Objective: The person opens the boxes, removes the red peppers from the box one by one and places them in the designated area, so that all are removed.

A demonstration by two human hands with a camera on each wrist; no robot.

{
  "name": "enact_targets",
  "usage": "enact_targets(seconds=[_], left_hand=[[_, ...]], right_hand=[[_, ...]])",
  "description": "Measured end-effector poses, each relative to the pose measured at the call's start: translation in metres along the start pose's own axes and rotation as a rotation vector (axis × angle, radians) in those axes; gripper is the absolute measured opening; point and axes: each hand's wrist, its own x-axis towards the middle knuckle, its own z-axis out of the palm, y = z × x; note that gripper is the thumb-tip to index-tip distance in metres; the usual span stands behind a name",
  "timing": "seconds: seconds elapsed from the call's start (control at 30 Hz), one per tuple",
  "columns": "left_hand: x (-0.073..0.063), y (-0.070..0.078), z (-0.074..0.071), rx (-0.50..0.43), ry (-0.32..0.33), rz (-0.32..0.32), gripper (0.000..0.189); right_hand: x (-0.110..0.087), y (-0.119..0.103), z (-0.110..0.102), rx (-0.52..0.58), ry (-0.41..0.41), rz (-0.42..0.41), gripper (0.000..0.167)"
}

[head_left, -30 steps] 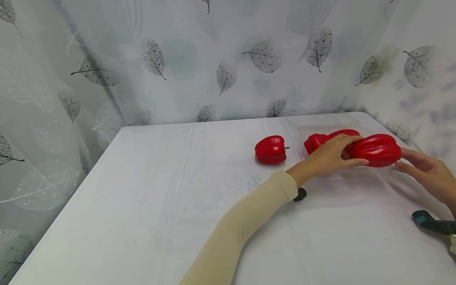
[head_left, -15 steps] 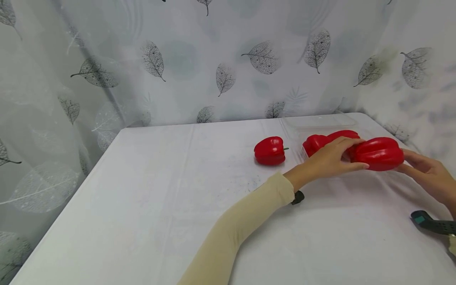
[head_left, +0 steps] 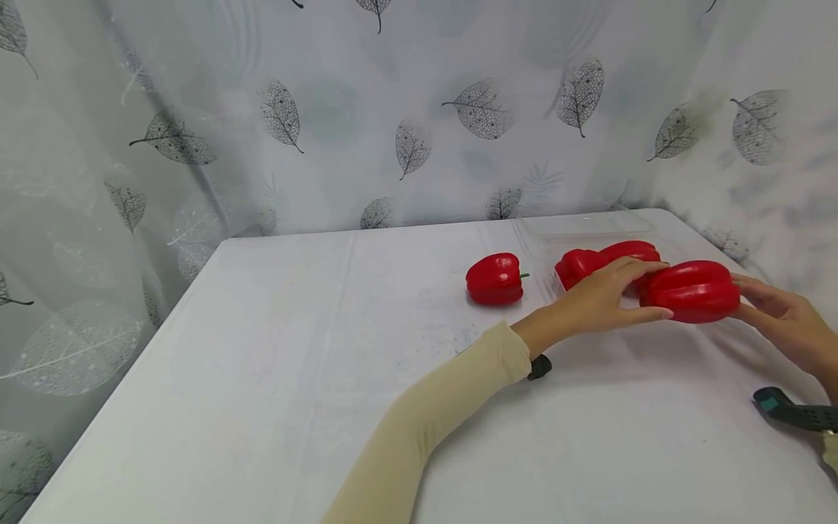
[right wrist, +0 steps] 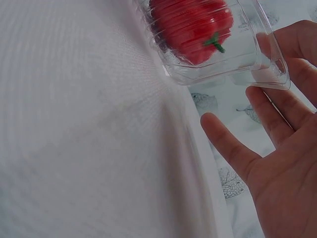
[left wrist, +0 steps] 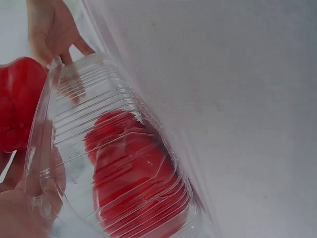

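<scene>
My left hand (head_left: 609,298) holds a red bell pepper (head_left: 697,292) by its left end, thumb in front and fingers over the top. The pepper lies level above the front of a clear plastic container (left wrist: 74,116). At the pepper's right end, my right hand (head_left: 785,320) holds the container's rim; in the right wrist view its lower fingers are spread and nearly straight. Other red bell peppers (head_left: 605,260) sit inside the container, and ribbed walls show them in the left wrist view. One more bell pepper (head_left: 495,279) lies on the table left of the container.
The container's clear lid (head_left: 589,223) stands open toward the back of the white-covered table (head_left: 314,349). A leaf-patterned curtain (head_left: 353,116) hangs behind and along both sides. Dark wrist straps (head_left: 795,413) sit on both wrists.
The held pepper first shifts slightly right, then comes a little lower and back left, with my left hand following it. My right hand stays almost in place at the container.
</scene>
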Motion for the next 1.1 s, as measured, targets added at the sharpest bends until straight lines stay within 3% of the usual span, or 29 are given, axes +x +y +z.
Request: enact_targets(seconds=[0.3, 0.67, 1.1], left_hand=[[-0.006, -0.001, -0.001, -0.026, -0.004, 0.034, 0.070], [-0.014, -0.002, -0.008, -0.030, -0.003, 0.037, 0.069], [-0.020, -0.009, -0.013, -0.007, 0.008, 0.034, 0.070]], right_hand=[[0.000, 0.002, 0.000, -0.013, 0.003, -0.018, 0.055], [-0.002, -0.006, -0.001, 0.057, -0.016, -0.053, 0.048], [0.001, -0.005, -0.003, -0.032, -0.015, -0.060, 0.048]])
